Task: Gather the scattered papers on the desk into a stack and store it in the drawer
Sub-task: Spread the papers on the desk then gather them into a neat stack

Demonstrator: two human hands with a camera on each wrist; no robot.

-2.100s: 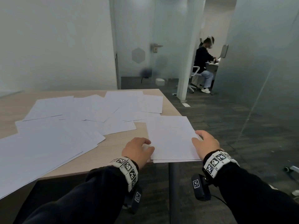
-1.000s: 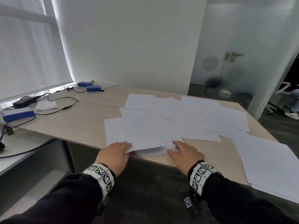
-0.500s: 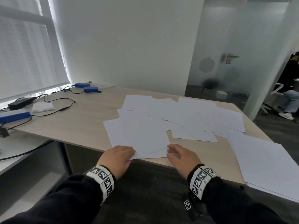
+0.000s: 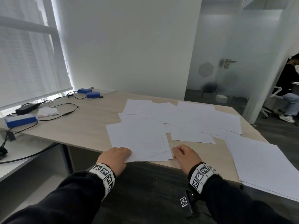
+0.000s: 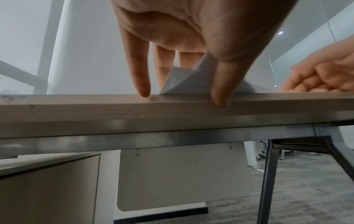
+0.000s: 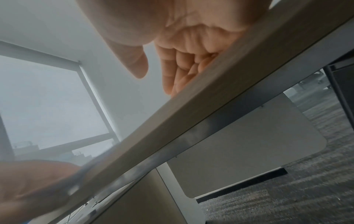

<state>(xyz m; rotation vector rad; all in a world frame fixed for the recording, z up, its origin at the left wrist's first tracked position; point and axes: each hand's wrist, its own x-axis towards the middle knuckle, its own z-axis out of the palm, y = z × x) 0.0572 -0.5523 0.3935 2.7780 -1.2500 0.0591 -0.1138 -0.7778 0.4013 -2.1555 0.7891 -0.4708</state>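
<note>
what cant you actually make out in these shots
- Drawer: not identifiable in any view.
- Large stack, head view: its right side is cut off by the frame edge.
- Print on the sheets: too faint to read.
- Right hand fingertips, right wrist view: hidden behind the desk edge.
- Left hand: its fingers cover the paper corner.

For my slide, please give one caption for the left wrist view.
Left hand lifts a paper corner at the desk edge; right hand waits beside.

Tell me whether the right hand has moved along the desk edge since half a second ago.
Cannot tell. The right hand lies at the desk's near edge, just right of the near papers, as before; the camera shifted slightly.
</note>
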